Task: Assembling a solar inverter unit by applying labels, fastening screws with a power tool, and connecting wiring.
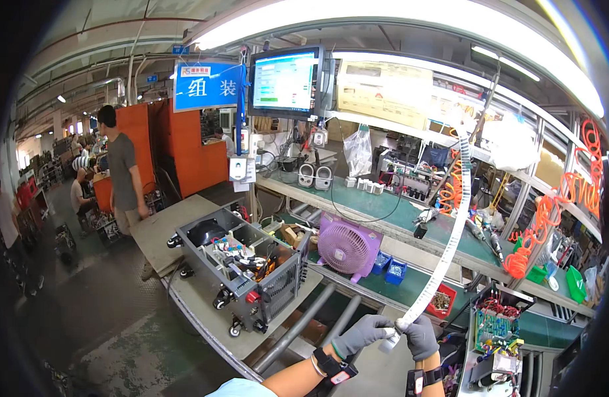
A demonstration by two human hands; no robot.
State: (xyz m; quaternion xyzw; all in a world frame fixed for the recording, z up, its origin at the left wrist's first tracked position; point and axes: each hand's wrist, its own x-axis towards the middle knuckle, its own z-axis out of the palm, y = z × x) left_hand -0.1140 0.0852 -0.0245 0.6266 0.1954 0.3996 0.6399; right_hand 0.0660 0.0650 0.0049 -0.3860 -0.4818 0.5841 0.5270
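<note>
Lit by a long white lamp (450, 21), upper right; partitioned with tall orange panels (184, 159) left of centre; underlaid by worn grey-green floor (136, 351), lower left.

A factory assembly workshop: a long green tabletop (443, 231), coiled orange plastic air hoses (517, 263), round steel conveyor rollers (296, 329), an open grey metal cabinet on casters (278, 291), a populated green circuit board (496, 329) and other people (124, 169) in the hall beyond.
</note>
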